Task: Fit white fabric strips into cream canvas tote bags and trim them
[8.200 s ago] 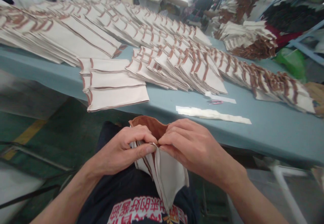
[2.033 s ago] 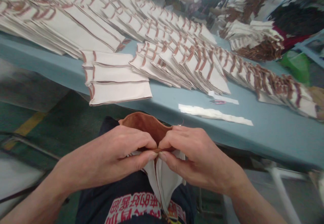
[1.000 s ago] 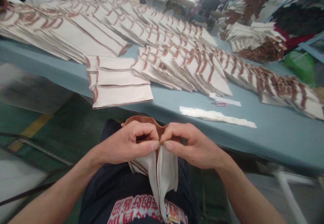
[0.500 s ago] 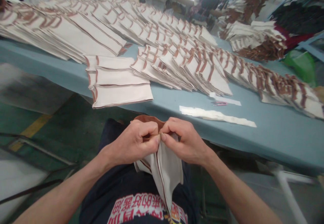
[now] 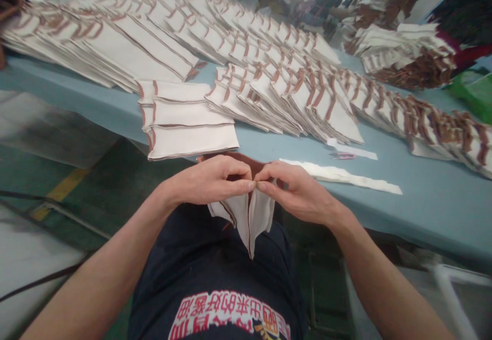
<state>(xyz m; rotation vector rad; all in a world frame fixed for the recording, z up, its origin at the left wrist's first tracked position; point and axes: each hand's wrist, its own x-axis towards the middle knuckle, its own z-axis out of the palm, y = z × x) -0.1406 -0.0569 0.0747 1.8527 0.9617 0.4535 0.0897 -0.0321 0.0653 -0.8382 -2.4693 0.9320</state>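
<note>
Both hands pinch the brown upper edge of a cream fabric piece (image 5: 243, 216) in front of my lap, near the table's edge. My left hand (image 5: 215, 178) grips it from the left, thumb against the bent fingers. From the other side my right hand (image 5: 294, 188) is closed on the same edge, and the two thumb tips meet at a dark seam. The cloth hangs down to a point below the hands, brown lining showing above them. Just beyond, on the table, lie folded cream pieces with brown trim (image 5: 194, 139).
A blue-covered table (image 5: 434, 206) runs across, bearing overlapping rows of cream pieces with brown trim (image 5: 307, 91). Pink thread snips (image 5: 343, 156) lie near white strips (image 5: 342, 174). A heap of cream and brown cloth (image 5: 411, 55) is at the back right, beside a green bag (image 5: 474, 94).
My hands have lifted forward with the fabric piece, closer to the table edge. The cloth's lower end has risen off the shirt print. The view has shifted slightly.
</note>
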